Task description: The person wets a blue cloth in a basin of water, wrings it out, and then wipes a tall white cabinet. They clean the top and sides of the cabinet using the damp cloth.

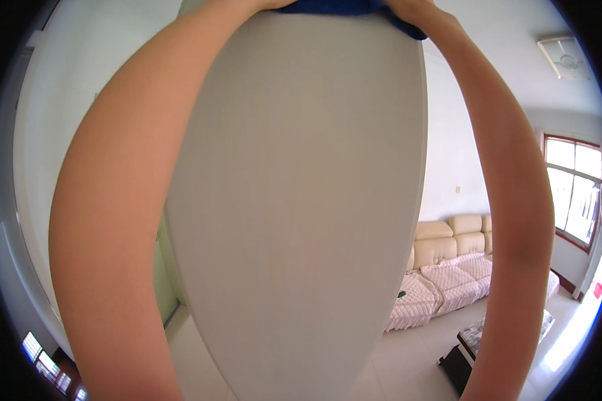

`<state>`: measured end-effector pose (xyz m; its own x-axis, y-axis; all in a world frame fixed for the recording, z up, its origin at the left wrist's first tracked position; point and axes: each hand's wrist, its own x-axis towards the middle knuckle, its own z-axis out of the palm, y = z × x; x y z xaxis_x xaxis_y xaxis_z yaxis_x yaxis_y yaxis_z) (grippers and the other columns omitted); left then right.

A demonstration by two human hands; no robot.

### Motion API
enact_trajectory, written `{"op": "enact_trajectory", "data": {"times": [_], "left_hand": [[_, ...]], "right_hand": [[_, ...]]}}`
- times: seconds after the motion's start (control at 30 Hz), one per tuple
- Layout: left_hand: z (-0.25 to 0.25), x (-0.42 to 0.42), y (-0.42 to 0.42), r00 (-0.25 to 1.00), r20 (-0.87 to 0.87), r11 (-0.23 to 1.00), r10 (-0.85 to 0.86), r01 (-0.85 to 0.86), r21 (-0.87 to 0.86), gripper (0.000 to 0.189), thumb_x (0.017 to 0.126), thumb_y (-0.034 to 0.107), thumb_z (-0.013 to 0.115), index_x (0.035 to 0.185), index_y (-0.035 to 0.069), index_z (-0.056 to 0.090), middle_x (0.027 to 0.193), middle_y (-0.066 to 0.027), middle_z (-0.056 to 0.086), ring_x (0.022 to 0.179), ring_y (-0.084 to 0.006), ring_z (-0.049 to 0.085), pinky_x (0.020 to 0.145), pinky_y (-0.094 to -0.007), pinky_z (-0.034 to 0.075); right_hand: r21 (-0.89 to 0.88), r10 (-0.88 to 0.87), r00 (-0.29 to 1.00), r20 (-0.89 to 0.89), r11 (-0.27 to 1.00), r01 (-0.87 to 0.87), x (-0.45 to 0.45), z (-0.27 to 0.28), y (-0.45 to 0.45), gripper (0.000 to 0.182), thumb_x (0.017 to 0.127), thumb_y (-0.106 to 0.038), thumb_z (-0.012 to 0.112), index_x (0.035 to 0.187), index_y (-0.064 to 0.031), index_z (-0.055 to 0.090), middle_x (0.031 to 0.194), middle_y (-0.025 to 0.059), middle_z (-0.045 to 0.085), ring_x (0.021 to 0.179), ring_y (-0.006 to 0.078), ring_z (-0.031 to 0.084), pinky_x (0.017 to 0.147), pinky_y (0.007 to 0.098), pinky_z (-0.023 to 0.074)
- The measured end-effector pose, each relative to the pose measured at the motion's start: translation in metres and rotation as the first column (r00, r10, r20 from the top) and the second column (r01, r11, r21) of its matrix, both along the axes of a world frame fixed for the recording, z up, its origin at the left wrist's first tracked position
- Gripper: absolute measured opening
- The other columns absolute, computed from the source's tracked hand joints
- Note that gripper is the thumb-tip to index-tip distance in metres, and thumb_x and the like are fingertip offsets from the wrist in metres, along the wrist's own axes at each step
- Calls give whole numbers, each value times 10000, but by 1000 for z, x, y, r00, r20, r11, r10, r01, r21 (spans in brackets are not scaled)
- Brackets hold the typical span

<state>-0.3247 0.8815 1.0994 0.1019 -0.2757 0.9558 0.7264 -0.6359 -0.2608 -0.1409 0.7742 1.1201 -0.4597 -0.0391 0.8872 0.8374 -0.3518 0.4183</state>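
Note:
A tall, pale grey panel (301, 190), which looks like a door or the side of a cabinet, stands upright right before me. Both my arms reach up to its top. A dark blue cloth (331, 7) lies against the panel's upper end. My left hand (276, 4) is at the cloth's left end, mostly cut off by the picture's top edge. At the cloth's right part is my right hand (416, 11), also partly cut off; a flap of the cloth hangs below it. The fingers of both hands are hidden, so their grip does not show.
Behind the panel at the right stands a beige sofa (434, 250) with pink quilted covers. A low table (469, 338) with a dark side part is near my right forearm. A window (574, 185) is at the far right, a green door (168, 270) at the left.

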Motion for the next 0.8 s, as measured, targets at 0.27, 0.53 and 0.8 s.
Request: {"op": "enact_trajectory", "data": {"times": [0.27, 0.53, 0.8], "left_hand": [[25, -5, 6, 1000, 2, 1000, -11, 11, -26, 870, 872, 732, 337, 1500, 132, 288, 1565, -144, 216, 1446, -336, 181, 1161, -543, 98], [32, -6, 1, 1000, 14, 998, -27, 28, -60, 840, 890, 713, 320, 1504, 142, 278, 1570, -127, 209, 1452, -305, 174, 1167, -526, 104], [23, -10, 6, 1000, -5, 997, 3, -4, -78, 809, 908, 691, 308, 1510, 153, 260, 1576, -107, 200, 1457, -292, 159, 1176, -501, 105]], "right_hand": [[35, -319, 878, 357, 944, 329, 8, 28, -3, 374, 1009, -328, 362, 1364, -232, 434, 1482, 200, 341, 1338, 422, 335, 1091, 482, 317], [132, -383, 815, 434, 922, 363, 16, 54, 3, 371, 983, -245, 414, 1349, -206, 454, 1462, 192, 376, 1325, 420, 356, 1098, 481, 309], [-13, -302, 939, 165, 951, 308, 0, 30, 10, 575, 991, -483, 342, 1438, -124, 386, 1491, 183, 343, 1379, 387, 288, 1131, 440, 259]]}}
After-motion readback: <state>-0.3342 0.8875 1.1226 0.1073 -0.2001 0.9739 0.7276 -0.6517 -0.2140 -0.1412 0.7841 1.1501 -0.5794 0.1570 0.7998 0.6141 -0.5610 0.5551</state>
